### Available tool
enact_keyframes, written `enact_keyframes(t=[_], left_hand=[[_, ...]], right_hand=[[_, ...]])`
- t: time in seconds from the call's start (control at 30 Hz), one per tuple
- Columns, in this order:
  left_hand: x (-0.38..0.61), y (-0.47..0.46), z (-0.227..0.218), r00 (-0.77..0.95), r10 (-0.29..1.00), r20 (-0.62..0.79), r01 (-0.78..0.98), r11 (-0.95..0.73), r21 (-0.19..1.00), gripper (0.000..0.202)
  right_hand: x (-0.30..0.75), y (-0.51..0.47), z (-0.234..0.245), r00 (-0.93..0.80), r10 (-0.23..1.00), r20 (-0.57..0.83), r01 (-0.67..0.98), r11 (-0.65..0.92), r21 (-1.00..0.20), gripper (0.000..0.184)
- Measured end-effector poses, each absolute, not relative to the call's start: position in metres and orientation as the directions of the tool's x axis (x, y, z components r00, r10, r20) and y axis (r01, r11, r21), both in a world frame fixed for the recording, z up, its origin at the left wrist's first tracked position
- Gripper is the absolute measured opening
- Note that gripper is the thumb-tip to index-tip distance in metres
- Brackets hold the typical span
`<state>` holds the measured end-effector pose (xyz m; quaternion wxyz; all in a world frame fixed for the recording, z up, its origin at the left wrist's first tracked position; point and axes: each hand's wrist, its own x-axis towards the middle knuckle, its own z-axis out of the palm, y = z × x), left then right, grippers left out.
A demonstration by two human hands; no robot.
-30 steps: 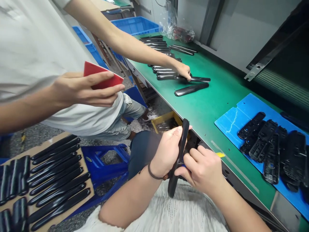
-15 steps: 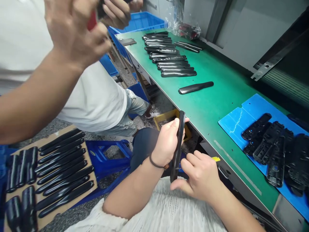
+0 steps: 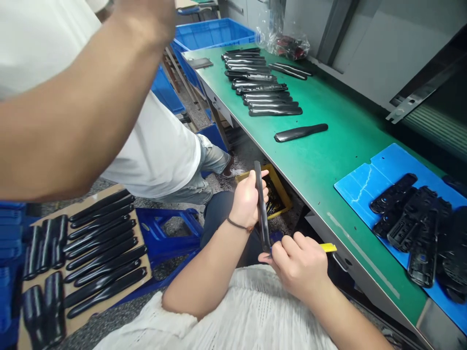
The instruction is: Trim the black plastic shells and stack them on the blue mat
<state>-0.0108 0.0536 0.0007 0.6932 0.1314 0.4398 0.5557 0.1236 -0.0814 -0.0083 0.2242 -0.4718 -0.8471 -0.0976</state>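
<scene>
My left hand point(image 3: 245, 199) is wrapped around a long, narrow black plastic shell point(image 3: 261, 209), which it holds upright and slightly tilted above my lap. My right hand point(image 3: 301, 262) is closed on a yellow-handled knife point(image 3: 328, 247), whose handle end sticks out past the little-finger side. The thumb of that hand is at the lower end of the shell, and the blade there is mostly hidden by the fingers. A similar black shell point(image 3: 301, 132) lies alone on the green table point(image 3: 328, 165) beyond my hands.
Several black shells point(image 3: 275, 104) lie in a row farther up the table. A blue sheet point(image 3: 355, 182) at right bears black parts point(image 3: 421, 248). More shells lie on cardboard point(image 3: 146, 262) at left. A yellow bin point(image 3: 286, 194) stands below the table edge. A co-worker's arm point(image 3: 83, 107) crosses upper left.
The shell has tilted and shifted slightly left in my left hand. My right thumb has come up to its lower end. The co-worker's arm has moved up and right.
</scene>
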Motion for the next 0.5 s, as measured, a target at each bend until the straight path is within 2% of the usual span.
enact_keyframes(t=[0.1, 0.2, 0.27, 0.3, 0.4, 0.43, 0.5], left_hand=[[-0.017, 0.062, -0.007, -0.049, 0.845, -0.533, -0.693, 0.356, 0.627, 0.038], [-0.024, 0.068, -0.012, -0.088, 0.832, -0.549, -0.712, 0.333, 0.618, 0.036], [-0.027, 0.069, -0.013, -0.1, 0.833, -0.544, -0.718, 0.318, 0.619, 0.035], [-0.028, 0.069, -0.014, -0.102, 0.835, -0.541, -0.721, 0.313, 0.619, 0.035], [-0.03, 0.068, -0.014, -0.107, 0.837, -0.536, -0.725, 0.303, 0.618, 0.035], [-0.03, 0.067, -0.015, -0.11, 0.837, -0.536, -0.726, 0.301, 0.618, 0.035], [-0.03, 0.067, -0.015, -0.116, 0.835, -0.538, -0.727, 0.298, 0.619, 0.035]], right_hand=[[0.126, -0.083, -0.015, -0.384, 0.77, 0.51, 0.85, 0.51, -0.13, 0.041], [0.132, -0.083, -0.022, -0.318, 0.821, 0.474, 0.843, 0.474, -0.254, 0.033], [0.136, -0.08, -0.032, -0.32, 0.85, 0.419, 0.859, 0.447, -0.251, 0.025], [0.139, -0.078, -0.037, -0.327, 0.869, 0.372, 0.881, 0.423, -0.213, 0.032], [0.146, -0.071, -0.054, -0.265, 0.95, 0.167, 0.96, 0.276, -0.052, 0.077], [0.148, -0.07, -0.057, -0.218, 0.97, 0.108, 0.974, 0.223, -0.029, 0.088], [0.149, -0.069, -0.056, -0.158, 0.987, 0.038, 0.98, 0.161, -0.117, 0.094]])
